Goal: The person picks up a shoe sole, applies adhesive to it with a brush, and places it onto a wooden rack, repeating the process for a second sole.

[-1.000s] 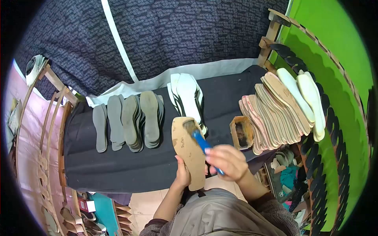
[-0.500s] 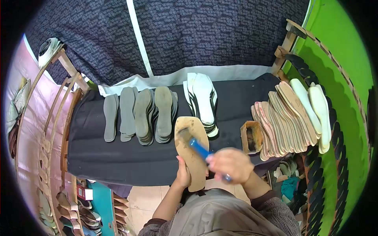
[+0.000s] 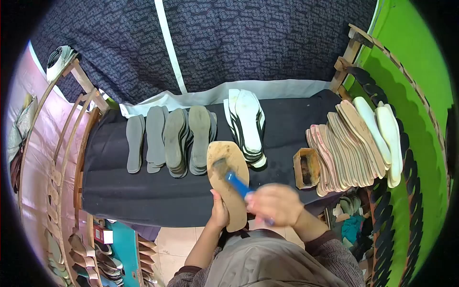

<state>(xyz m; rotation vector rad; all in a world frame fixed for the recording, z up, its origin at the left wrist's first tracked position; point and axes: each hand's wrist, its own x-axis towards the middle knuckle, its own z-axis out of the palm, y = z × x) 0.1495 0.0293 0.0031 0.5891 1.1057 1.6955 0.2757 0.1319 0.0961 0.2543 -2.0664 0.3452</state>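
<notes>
A tan insole point(image 3: 236, 208) is held upright in front of me, its wide end toward the far side of the table. My left hand point(image 3: 219, 211) grips it low on the left edge, thumb on the face and the other fingers hidden behind. My right hand point(image 3: 276, 204), a little blurred, is wrapped round the blue handle of a brush point(image 3: 237, 184). The bristles rest on the upper part of the insole, where dark specks show. To the right stands a small open container point(image 3: 298, 173) with dark, stained insides.
Stacks of grey insoles point(image 3: 155, 136) lie on the left of the dark-covered table point(image 3: 138, 196). White insoles point(image 3: 247, 122) are piled at centre back. A long row of tan insoles point(image 3: 351, 153) leans at the right, beside wooden racks.
The insole and my left hand have shifted slightly left. The brush and my right hand have moved a little left and down across the insole's face.
</notes>
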